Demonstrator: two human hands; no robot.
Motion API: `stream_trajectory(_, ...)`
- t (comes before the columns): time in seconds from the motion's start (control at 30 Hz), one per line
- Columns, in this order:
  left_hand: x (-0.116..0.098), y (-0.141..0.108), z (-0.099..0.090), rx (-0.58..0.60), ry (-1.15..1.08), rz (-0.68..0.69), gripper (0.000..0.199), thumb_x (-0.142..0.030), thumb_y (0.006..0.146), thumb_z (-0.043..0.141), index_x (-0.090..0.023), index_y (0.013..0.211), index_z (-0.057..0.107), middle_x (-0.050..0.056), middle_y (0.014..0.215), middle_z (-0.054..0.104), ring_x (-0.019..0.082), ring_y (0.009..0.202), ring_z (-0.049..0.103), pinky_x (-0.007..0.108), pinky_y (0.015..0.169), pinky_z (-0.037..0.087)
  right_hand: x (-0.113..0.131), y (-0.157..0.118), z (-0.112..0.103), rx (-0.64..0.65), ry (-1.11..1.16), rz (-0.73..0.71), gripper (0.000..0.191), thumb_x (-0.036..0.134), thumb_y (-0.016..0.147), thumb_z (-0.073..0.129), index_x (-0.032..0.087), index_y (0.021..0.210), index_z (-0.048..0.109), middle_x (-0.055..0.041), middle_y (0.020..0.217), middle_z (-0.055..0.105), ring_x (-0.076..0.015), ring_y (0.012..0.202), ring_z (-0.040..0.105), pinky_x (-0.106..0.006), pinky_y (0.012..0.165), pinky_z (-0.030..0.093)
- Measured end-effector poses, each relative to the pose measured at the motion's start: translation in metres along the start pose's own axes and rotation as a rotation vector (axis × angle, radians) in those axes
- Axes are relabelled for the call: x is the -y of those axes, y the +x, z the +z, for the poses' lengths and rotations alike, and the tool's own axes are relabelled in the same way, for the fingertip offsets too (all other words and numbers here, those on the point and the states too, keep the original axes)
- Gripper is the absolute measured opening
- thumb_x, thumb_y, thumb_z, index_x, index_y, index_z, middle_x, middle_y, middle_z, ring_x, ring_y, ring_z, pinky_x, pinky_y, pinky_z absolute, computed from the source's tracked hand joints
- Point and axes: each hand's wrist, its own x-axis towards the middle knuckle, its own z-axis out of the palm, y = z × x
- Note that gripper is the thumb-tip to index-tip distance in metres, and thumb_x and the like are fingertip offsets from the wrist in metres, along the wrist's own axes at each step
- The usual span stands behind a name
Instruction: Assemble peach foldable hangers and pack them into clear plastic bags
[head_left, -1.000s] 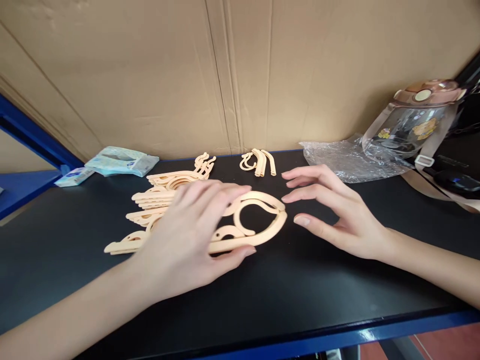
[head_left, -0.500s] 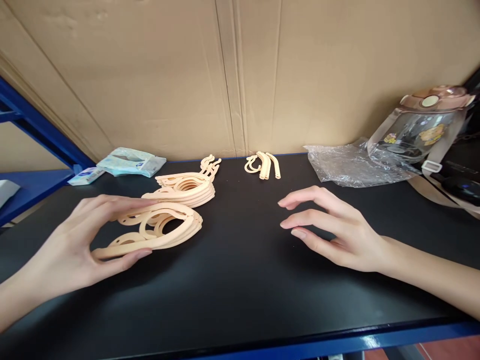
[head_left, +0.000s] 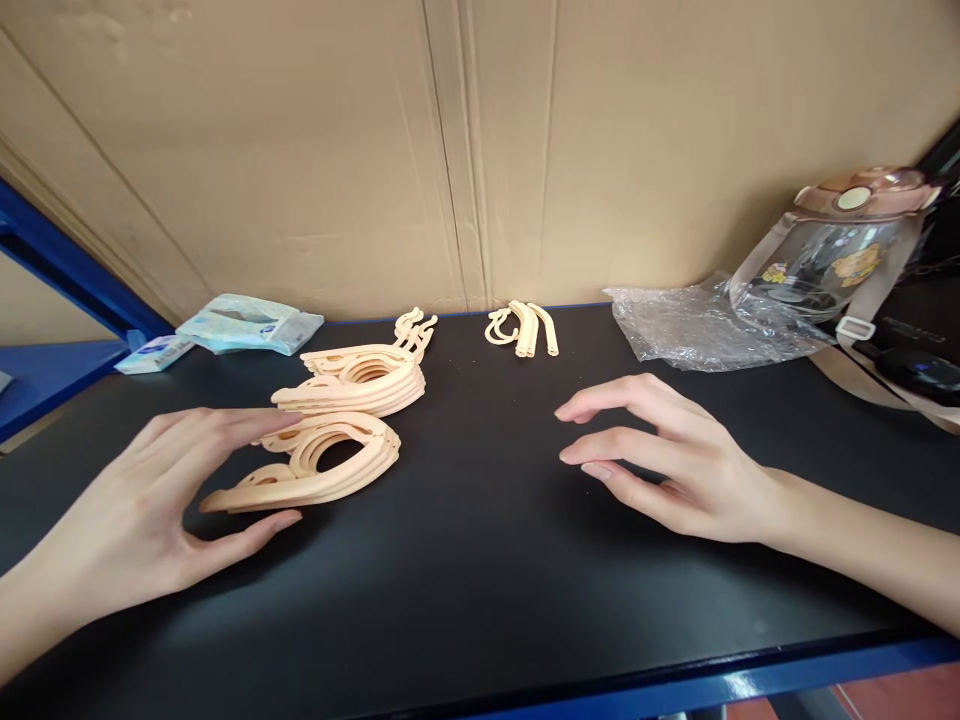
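Beige folding clothes hangers lie in two stacks on the black tabletop. My left hand is open around the left end of the near stack, its thumb apart from the lower edge. The fingertips are close to the stack's upper edge; whether they touch it I cannot tell. Just behind, the other stack has several hooks sticking up at its far end. Over the right half of the table my right hand hovers open, fingers curved, holding nothing.
Loose beige curved pieces and hooks lie at the back middle. A tissue pack and a smaller pack are at the back left. Crumpled clear plastic and a strapped drinking bottle sit at the back right, before cardboard.
My left hand has loosened from the near hanger stack, with the thumb now off its lower edge. The stack rests on the table. My right hand has hardly moved.
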Motion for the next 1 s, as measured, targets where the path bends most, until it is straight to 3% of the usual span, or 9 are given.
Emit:
stream_trajectory(0.2,0.006,-0.014,-0.001,0.138,-0.206,-0.450,0.072,-0.060,0.071,0.059,-0.034,0.133,0.033,0.005,0.131,0.050,0.032,0.117,0.052,0.045,0.100,0.041,0.000,-0.001,0.000,0.026,-0.003,-0.009,0.014,0.010,0.089,0.056,0.017,0.097,0.064,-0.0103,0.112,0.061,-0.0159,0.098,0.059,-0.032,0.083,0.047)
stream_trajectory(0.33,0.008,-0.014,-0.001,0.239,-0.309,-0.625,0.067,-0.065,0.068,0.057,-0.037,0.127,0.042,-0.001,0.132,0.053,0.031,0.119,0.052,0.046,0.106,0.036,-0.001,-0.001,0.000,0.039,-0.002,-0.013,0.013,0.011,0.089,0.056,0.017,0.097,0.065,-0.0100,0.110,0.062,-0.0156,0.095,0.059,-0.032,0.082,0.046)
stream_trajectory(0.53,0.018,-0.014,0.001,0.226,-0.313,-0.631,0.069,-0.073,0.064,0.058,-0.033,0.121,0.052,-0.003,0.127,0.058,0.029,0.116,0.055,0.039,0.109,0.036,-0.002,-0.001,0.000,0.032,0.001,-0.013,0.013,0.010,0.089,0.055,0.016,0.097,0.064,-0.0097,0.107,0.063,-0.0156,0.092,0.060,-0.032,0.081,0.046)
stream_trajectory(1.0,0.022,-0.012,0.001,0.200,-0.260,-0.533,0.067,-0.078,0.066,0.056,-0.035,0.118,0.056,-0.002,0.126,0.061,0.029,0.120,0.055,0.040,0.106,0.038,-0.002,-0.001,0.000,0.041,-0.016,-0.018,0.013,0.012,0.090,0.053,0.018,0.097,0.064,-0.0083,0.105,0.065,-0.0147,0.084,0.059,-0.033,0.079,0.046)
